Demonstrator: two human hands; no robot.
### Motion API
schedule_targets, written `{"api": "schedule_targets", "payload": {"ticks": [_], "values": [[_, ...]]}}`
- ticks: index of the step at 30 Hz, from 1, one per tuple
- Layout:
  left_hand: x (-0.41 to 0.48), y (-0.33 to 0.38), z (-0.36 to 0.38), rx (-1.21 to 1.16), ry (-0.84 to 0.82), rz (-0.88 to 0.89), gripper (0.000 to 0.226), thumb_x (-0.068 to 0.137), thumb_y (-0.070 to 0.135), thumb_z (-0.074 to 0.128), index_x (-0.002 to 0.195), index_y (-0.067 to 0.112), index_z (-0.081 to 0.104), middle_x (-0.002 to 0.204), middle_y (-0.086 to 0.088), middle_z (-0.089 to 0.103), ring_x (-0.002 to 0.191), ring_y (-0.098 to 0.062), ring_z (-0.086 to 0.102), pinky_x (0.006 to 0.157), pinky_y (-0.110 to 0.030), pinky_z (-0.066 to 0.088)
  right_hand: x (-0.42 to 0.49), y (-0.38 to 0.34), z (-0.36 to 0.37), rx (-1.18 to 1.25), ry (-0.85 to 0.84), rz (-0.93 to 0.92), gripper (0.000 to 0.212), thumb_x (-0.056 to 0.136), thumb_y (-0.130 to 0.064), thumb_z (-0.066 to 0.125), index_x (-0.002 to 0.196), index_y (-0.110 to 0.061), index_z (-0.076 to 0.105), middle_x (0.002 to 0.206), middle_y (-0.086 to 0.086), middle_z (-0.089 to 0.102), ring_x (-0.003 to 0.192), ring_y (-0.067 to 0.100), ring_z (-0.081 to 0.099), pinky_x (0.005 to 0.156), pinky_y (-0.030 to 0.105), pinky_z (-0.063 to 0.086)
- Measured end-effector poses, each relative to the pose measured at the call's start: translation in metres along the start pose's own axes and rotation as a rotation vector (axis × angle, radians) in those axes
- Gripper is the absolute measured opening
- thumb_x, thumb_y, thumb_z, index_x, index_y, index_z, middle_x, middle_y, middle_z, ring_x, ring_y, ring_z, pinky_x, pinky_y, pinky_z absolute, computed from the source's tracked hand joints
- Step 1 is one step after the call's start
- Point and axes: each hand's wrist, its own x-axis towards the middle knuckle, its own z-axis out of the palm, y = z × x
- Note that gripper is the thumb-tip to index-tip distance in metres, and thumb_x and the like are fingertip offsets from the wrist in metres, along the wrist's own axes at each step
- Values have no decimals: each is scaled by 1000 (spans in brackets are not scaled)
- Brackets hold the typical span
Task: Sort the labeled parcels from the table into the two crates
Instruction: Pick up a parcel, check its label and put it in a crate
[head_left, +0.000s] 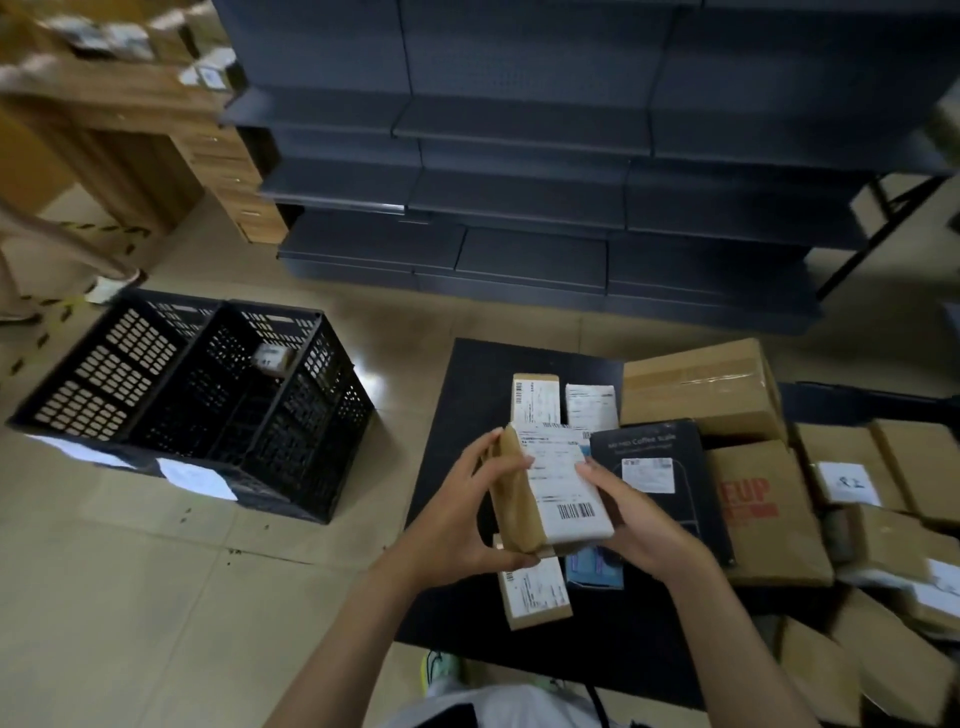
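Both hands hold a small brown parcel (550, 488) with a white barcode label above the black table (467, 415). My left hand (467, 519) grips its left side and bottom edge; my right hand (631, 514) grips its right side. Beneath and beyond it lie more labeled parcels (535, 397), a black coffee-scale box (654, 467) and larger cardboard boxes (701, 384). Two black slatted crates stand side by side on the floor to the left: the left crate (98, 374) looks empty and the right crate (291, 410) holds one small parcel (270, 357).
Dark metal shelving (519, 182) stands behind the table. Several brown boxes (883, 493) pile up at the right. A wooden desk (156, 130) with items is at the far left, and another person's foot (111, 286) is near the crates. White paper labels (195, 478) sit on the crates' front.
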Motion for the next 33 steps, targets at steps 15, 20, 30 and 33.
{"api": "schedule_targets", "payload": {"ticks": [15, 20, 30, 33], "values": [[49, 5, 14, -668, 56, -400, 56, 99, 36, 69, 151, 29, 52, 130, 8, 73, 118, -11, 71, 99, -36, 60, -23, 2, 3, -183, 244, -354, 57, 91, -30, 74, 141, -45, 50, 128, -4, 70, 113, 16, 72, 88, 38, 61], [44, 0, 6, -682, 40, -373, 50, 100, 23, 68, 149, 25, 55, 129, 6, 74, 120, -13, 70, 89, -26, 59, -29, 0, 6, -285, 198, -366, 69, 90, -30, 77, 148, -46, 44, 132, -14, 68, 121, 5, 65, 89, 27, 59], [20, 1, -12, -553, -13, -302, 60, 102, 15, 68, 157, 22, 46, 146, 4, 64, 137, -18, 59, 115, -48, 48, -32, 1, 4, -387, 97, -402, 83, 90, -14, 78, 157, -41, 36, 143, -11, 63, 133, 11, 59, 105, 38, 54], [12, 3, -14, -571, 13, -300, 61, 101, 13, 69, 157, 21, 46, 146, 3, 64, 137, -18, 59, 115, -48, 48, -29, 4, 5, -412, 80, -405, 85, 89, -17, 81, 157, -44, 36, 147, -10, 60, 137, 12, 55, 111, 47, 49]]}}
